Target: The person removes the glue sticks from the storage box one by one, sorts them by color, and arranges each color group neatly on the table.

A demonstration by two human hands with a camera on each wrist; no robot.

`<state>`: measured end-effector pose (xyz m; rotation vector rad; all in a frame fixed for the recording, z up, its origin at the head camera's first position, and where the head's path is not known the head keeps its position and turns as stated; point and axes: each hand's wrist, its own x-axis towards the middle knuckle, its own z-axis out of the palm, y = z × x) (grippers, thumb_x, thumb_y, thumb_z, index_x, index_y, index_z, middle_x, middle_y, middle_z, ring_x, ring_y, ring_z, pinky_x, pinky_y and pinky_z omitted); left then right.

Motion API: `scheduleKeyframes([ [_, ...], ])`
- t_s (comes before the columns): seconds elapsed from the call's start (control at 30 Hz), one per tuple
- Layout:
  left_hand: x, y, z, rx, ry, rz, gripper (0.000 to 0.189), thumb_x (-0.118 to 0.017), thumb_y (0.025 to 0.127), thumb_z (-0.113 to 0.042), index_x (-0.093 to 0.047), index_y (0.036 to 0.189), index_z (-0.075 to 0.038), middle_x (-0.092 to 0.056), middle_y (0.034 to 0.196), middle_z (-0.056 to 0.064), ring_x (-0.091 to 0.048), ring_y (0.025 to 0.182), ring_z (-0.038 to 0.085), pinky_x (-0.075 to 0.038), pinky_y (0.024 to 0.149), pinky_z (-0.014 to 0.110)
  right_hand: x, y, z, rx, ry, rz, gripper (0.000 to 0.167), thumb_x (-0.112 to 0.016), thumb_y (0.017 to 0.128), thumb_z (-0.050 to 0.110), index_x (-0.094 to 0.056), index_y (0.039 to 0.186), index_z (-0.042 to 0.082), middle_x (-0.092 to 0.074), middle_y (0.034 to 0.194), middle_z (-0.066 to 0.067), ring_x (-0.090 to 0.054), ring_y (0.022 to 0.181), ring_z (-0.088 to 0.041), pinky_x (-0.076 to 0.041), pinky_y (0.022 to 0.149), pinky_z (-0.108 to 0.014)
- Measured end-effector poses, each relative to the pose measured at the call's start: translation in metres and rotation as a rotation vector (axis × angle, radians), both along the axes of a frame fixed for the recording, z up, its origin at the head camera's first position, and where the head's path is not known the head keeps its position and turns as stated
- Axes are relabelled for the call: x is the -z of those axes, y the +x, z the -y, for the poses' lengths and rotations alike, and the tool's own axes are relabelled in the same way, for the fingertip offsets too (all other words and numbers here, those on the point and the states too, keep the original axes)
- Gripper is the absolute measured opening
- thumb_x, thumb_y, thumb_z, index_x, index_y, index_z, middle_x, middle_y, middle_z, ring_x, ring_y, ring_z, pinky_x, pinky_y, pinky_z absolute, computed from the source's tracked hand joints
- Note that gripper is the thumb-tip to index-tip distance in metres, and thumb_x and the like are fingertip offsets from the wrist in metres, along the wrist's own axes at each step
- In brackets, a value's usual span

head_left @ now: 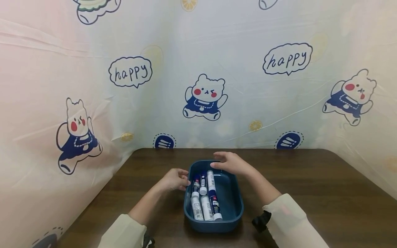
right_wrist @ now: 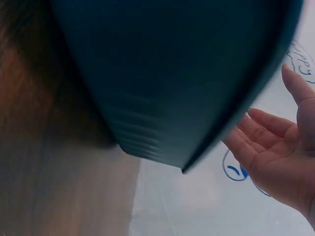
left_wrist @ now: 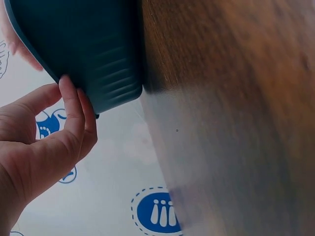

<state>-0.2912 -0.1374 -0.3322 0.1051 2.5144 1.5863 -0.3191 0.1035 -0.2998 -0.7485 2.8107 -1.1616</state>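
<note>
A dark blue-green plastic bin (head_left: 227, 225) with rounded corners stands on the table. Along its left half lie several tubes resembling glue sticks, some mostly white (head_left: 206, 207) and some dark blue with white ends (head_left: 215, 205). At the left rim, my left hand (head_left: 174, 179) pinches the edge, the thumb at the top and fingertips on the outer wall, as the left wrist view also shows (left_wrist: 59, 132). My right hand (head_left: 231, 162) hovers over the far right corner with loose, spread fingers and nothing in it. In the right wrist view this hand (right_wrist: 278, 147) appears beside the bin's rim.
The bin stands on a dark brown wooden table (head_left: 288, 179). A pale cloth (head_left: 242, 79) printed with bears and the word "happy" hangs behind the table and at both sides. Inside the bin, the bare right part of the floor (head_left: 227, 196) shows.
</note>
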Motion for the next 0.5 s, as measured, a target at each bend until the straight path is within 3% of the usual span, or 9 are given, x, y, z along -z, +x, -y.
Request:
scheduleKeyframes([
  [0.17,0.001,0.0,0.0,0.003,-0.002,-0.003,0.044,-0.064,0.082,0.001,-0.049,0.123,0.009,-0.057,0.093,0.013,-0.059,0.075,0.021,-0.054,0.069,0.033,0.009,-0.006,0.008,0.042,0.008,0.014,0.054,-0.063,0.087,0.034,-0.05,0.13,0.004,-0.056,0.122,-0.015,-0.053,0.111,-0.032,-0.043,0.092,-0.048],
  [0.5,0.002,0.0,-0.001,0.007,0.009,-0.011,0.045,-0.063,0.082,0.002,-0.048,0.124,0.01,-0.057,0.091,0.013,-0.06,0.074,0.021,-0.054,0.068,0.033,0.02,-0.014,0.02,0.064,0.03,0.145,0.055,-0.066,0.086,0.027,-0.048,0.128,-0.003,-0.057,0.117,-0.02,-0.064,0.083,-0.026,-0.053,0.077,-0.039],
])
